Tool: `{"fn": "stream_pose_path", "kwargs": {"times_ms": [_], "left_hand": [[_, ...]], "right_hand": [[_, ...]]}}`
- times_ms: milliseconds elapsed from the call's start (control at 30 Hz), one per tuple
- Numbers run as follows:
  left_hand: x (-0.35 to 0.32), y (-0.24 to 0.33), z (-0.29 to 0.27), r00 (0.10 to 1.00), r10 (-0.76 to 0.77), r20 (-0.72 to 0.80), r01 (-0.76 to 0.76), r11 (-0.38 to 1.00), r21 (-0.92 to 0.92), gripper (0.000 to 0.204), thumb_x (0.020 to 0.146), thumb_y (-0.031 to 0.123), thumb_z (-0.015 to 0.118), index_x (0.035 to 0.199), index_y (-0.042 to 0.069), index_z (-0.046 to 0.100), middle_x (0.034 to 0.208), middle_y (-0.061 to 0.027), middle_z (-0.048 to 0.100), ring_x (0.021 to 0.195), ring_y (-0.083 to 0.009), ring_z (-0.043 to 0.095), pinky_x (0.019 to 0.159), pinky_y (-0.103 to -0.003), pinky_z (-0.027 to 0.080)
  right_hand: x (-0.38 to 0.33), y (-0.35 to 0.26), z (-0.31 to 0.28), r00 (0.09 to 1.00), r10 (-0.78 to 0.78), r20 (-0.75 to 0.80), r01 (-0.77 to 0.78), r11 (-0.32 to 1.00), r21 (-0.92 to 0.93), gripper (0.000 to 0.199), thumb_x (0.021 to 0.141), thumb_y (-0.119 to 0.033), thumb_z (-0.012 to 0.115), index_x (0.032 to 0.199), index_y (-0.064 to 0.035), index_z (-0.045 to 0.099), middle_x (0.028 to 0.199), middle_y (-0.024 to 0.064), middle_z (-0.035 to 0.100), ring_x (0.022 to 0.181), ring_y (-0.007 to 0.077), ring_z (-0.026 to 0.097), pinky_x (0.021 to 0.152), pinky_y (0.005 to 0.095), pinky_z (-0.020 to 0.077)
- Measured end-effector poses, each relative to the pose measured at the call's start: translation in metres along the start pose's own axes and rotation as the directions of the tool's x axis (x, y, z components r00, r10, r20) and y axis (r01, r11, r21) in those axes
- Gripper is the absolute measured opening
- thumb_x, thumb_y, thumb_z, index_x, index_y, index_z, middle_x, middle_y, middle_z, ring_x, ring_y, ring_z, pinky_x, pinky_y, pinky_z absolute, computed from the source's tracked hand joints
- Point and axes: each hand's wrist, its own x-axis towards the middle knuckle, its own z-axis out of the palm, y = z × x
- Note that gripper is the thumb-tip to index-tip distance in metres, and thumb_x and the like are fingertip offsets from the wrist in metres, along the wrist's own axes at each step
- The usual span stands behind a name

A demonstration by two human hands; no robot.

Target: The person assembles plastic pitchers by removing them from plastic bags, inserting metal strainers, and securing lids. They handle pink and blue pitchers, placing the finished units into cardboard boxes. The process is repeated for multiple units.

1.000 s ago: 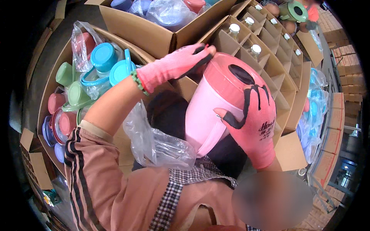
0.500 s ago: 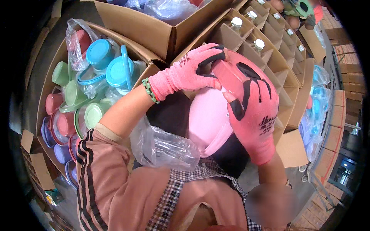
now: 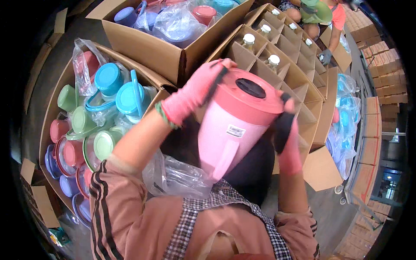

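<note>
A light pink plastic pitcher (image 3: 219,136) stands tilted over my lap, its handle (image 3: 228,158) toward me and a small white label (image 3: 235,131) below the rim. On top sits a darker pink lid (image 3: 271,100) with a black oval in its middle. My left hand (image 3: 190,95), in a pink and black glove, is closed on the left edge of the lid. Smeared a little by motion, my right hand (image 3: 289,138) grips the lid's right edge. A crumpled clear plastic bag (image 3: 180,173) lies on my lap beside the pitcher.
At left, a carton (image 3: 51,106) holds several coloured lidded containers. Another carton (image 3: 143,54) of bagged containers stands ahead. Beside it is a divided carton (image 3: 303,113) with several white-capped bottles. Another person's gloved hand (image 3: 324,56) shows at far right, near a green container (image 3: 318,13).
The pitcher has swung more upright, its label and handle now showing. My left hand has shifted left along the lid, and my right hand has moved from its top to its right edge.
</note>
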Motion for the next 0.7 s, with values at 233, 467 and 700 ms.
{"fn": "stream_pose_path", "kwargs": {"times_ms": [233, 467, 700], "left_hand": [[-0.043, 0.011, 0.084, 0.850, 0.516, -0.105, -0.223, 0.533, 0.816, 0.042, 0.085, 0.024, 0.046, 0.118, -0.001, 0.041, 0.109, -0.0110, 0.048, 0.102, -0.0187, 0.046, 0.092, -0.028, 0.031], [-0.009, -0.006, 0.017, 0.976, 0.108, 0.189, -0.086, 0.989, -0.120, 0.058, 0.078, 0.026, 0.058, 0.122, -0.004, 0.036, 0.115, -0.0138, 0.047, 0.106, -0.0206, 0.046, 0.094, -0.032, 0.034], [-0.082, 0.012, 0.065, 0.975, 0.186, -0.120, -0.156, 0.963, 0.222, 0.042, 0.086, 0.016, 0.039, 0.125, 0.000, 0.033, 0.116, -0.0087, 0.045, 0.108, -0.0155, 0.040, 0.093, -0.026, 0.030]], "right_hand": [[0.046, 0.011, -0.061, 0.997, 0.077, -0.024, -0.075, 0.994, 0.085, 0.047, 0.085, -0.045, 0.042, 0.104, -0.0025, 0.046, 0.078, 0.0041, 0.052, 0.071, 0.0136, 0.051, 0.069, 0.0246, 0.0428], [-0.030, 0.003, -0.021, 0.968, -0.187, -0.167, 0.154, 0.969, -0.195, 0.029, 0.086, -0.021, 0.044, 0.103, 0.0018, 0.048, 0.095, 0.0068, 0.052, 0.087, 0.0138, 0.046, 0.080, 0.0262, 0.0374], [-0.033, -0.043, -0.034, 0.906, -0.378, 0.191, 0.407, 0.656, -0.636, 0.037, 0.076, -0.018, 0.060, 0.108, -0.0032, 0.048, 0.099, 0.0062, 0.052, 0.095, 0.0174, 0.050, 0.082, 0.0291, 0.0398]]}}
